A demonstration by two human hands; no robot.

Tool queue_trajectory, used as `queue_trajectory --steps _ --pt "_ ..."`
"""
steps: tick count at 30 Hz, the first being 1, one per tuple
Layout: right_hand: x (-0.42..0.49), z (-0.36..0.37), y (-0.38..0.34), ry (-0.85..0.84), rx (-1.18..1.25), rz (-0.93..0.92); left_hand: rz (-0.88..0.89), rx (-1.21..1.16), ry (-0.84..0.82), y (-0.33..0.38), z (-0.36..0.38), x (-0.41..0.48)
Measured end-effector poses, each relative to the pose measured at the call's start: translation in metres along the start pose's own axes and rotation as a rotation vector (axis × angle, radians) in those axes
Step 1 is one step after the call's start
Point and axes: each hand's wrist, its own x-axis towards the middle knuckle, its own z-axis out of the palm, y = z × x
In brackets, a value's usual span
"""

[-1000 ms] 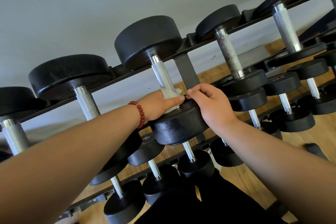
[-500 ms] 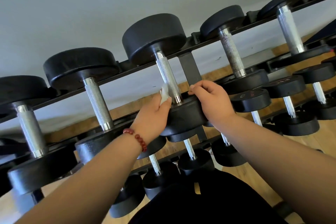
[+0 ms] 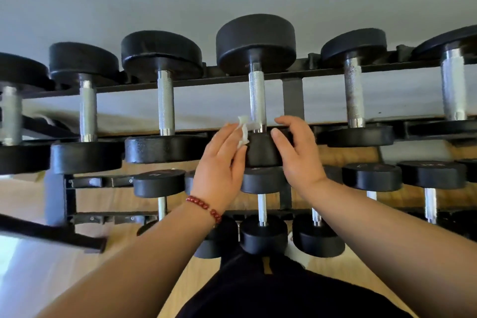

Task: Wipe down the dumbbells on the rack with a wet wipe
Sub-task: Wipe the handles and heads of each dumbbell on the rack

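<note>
**On the rack's top rail, the wipe shifts from handle base to head flank**

On the top rail of the rack (image 3: 293, 93), the middle dumbbell (image 3: 256, 93) lies with its near head (image 3: 263, 153) between both hands. The wet wipe (image 3: 243, 133), a second ago bunched where the handle meets that head, now sits against the head's upper left edge. The left hand (image 3: 219, 162) has dropped beside the head and pinches the wipe between thumb and nearly straight fingers. The right hand (image 3: 299, 157) stays put, fingers curled over the head's right edge, thumb on its side. The handle end looks done and the head's rim is probably next. The neighbouring dumbbells (image 3: 165, 103) are not being touched.
</note>
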Motion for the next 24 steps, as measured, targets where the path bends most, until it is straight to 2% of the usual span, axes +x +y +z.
queue_trajectory --steps 3,7,11,13,16,18,21,24 --pt "0.000 -0.003 0.002 -0.045 -0.014 0.009 -0.108 0.008 -0.055 0.011 -0.007 0.012" --pt "0.001 -0.005 0.004 -0.090 -0.014 0.024 -0.134 -0.002 -0.126 0.021 0.005 0.023" --pt "0.000 -0.006 0.006 -0.092 0.015 0.029 -0.111 -0.011 0.031 0.030 0.016 -0.004" --pt "0.000 -0.005 0.006 -0.090 0.036 0.030 -0.102 -0.064 0.058 0.036 0.019 -0.020" --pt "0.001 -0.005 0.007 -0.081 0.055 0.035 -0.274 -0.208 0.083 0.044 0.017 -0.015" --pt "0.002 -0.005 0.009 -0.067 0.056 0.027 -0.340 -0.149 0.108 0.041 0.017 0.007" --pt "0.002 -0.003 0.011 -0.058 0.071 0.015 -0.307 -0.059 0.128 0.041 0.027 0.015" --pt "0.002 -0.002 0.012 -0.033 0.074 -0.014 -0.189 0.021 0.124 0.043 0.042 -0.013"
